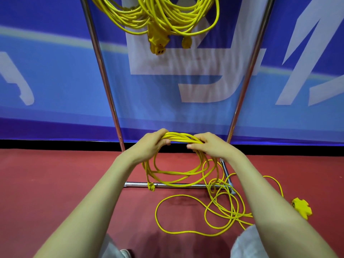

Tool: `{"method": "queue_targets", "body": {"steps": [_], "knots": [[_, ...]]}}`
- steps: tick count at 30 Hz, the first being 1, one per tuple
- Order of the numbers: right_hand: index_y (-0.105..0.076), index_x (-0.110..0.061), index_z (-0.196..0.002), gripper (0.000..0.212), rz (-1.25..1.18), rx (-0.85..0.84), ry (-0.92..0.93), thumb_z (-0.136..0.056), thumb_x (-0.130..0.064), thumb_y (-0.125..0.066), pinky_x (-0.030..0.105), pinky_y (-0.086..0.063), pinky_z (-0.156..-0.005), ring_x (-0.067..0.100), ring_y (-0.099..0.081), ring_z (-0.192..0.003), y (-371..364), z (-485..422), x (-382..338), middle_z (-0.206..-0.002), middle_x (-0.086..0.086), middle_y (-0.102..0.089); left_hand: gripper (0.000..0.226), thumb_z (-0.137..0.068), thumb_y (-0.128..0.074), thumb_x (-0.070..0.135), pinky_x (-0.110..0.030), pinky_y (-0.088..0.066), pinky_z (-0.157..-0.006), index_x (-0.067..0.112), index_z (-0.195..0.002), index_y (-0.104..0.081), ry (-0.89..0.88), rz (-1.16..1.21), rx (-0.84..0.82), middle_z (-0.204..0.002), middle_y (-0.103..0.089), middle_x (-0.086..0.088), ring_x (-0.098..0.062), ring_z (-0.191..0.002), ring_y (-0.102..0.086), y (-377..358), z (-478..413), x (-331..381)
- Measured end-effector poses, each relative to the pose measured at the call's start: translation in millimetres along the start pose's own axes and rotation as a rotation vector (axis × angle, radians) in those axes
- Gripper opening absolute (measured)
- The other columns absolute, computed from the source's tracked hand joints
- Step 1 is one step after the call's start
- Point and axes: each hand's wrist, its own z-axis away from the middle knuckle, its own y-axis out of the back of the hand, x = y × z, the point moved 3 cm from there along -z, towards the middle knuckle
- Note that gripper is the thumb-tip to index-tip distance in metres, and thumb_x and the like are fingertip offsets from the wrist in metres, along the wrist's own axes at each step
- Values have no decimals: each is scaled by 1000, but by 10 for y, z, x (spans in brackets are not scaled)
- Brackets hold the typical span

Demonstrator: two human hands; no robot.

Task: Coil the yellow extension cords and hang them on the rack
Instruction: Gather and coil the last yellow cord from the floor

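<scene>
Head view looks down on a chrome tube rack (pixel 104 81) standing on a red floor (pixel 55 183) against a blue banner with white shapes (pixel 55 71), just beyond both grips. High above the grips, coiled yellow extension cords (pixel 167 17) already hang on the rack, with a yellow socket block (pixel 158 45) dangling under them. Below the grips, the rack's chrome base bar (pixel 186 185) crosses behind the hanging loops. A yellow plug (pixel 151 186) shows at that bar; whether it hangs or rests there I cannot tell. Below and right of the right grip, loose yellow cord (pixel 186 232) sprawls in tangled loops over the floor and the bar's right end. It ends at a yellow star-shaped outlet head (pixel 302 207), partly behind the right forearm.

The left grip (pixel 149 146) and right grip (pixel 210 146) are both curled tight round the top of a half-made yellow cord coil (pixel 178 139). They sit close together, with a short stretch of bundled strands between them, and the coil's loops hang beneath.

The rack's top is cut off by the upper edge. The strands inside each palm are hidden.
</scene>
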Motion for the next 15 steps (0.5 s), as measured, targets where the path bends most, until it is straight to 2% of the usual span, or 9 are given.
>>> {"method": "queue_targets", "body": {"steps": [3, 6, 9, 11, 12, 14, 15], "knots": [[-61, -11, -82, 24, 28, -7, 19, -88, -34, -65, 32, -36, -66, 11, -47, -65, 20, 11, -10, -70, -1, -52, 8, -101, -47, 20, -15, -34, -58, 14, -96, -50, -32, 34, 26, -68, -48, 13, 0, -59, -45, -37, 18, 23], [-57, -17, -81, 27, 97, 10, 50, -88, -43, -62, 30, -38, -71, 12, -47, -74, 52, 52, -88, -80, 0, -43, 6, -101, -46, 19, -12, -35, -60, 15, -98, -49, -74, 41, 53, -74, -53, 12, 7, -61, -48, -50, 16, 51], [-55, -20, -85, 30, -102, 117, -5, -96, -47, -46, 27, -36, -71, 7, -44, -81, 111, 91, -203, -88, -1, -42, 17, -101, -45, 20, -12, -37, -66, 13, -114, -53, -140, -27, 36, -89, -59, 4, 3, -70, -51, -93, 9, 86], [-53, -12, -96, 35, -143, 186, -88, -98, -44, -41, 26, -35, -72, 10, -44, -87, 144, 102, -217, -95, -1, -42, 21, -101, -45, 24, -26, -44, -73, 15, -118, -53, -150, -83, 34, -90, -59, 5, -8, -75, -52, -149, 0, 95], [-54, -12, -95, 33, -100, 187, -75, -98, -42, -41, 26, -34, -71, 11, -45, -88, 145, 99, -217, -97, 0, -43, 21, -101, -45, 27, -35, -45, -74, 15, -116, -53, -141, -109, 38, -89, -58, 5, -15, -77, -52, -175, 1, 98], [-57, -12, -86, 34, -20, 146, -12, -100, -37, -40, 25, -31, -72, 16, -49, -89, 108, 114, -258, -96, 5, -44, 20, -101, -45, 29, -40, -45, -75, 16, -113, -53, -129, -125, 60, -91, -59, 2, -20, -80, -53, -207, 1, 99], [-58, -4, -85, 39, -7, 138, 9, -101, -35, -39, 27, -32, -72, 21, -49, -88, 90, 129, -285, -93, 8, -43, 20, -101, -46, 29, -39, -45, -76, 16, -114, -53, -130, -109, 79, -93, -59, 1, -20, -82, -54, -209, 5, 102]]}}
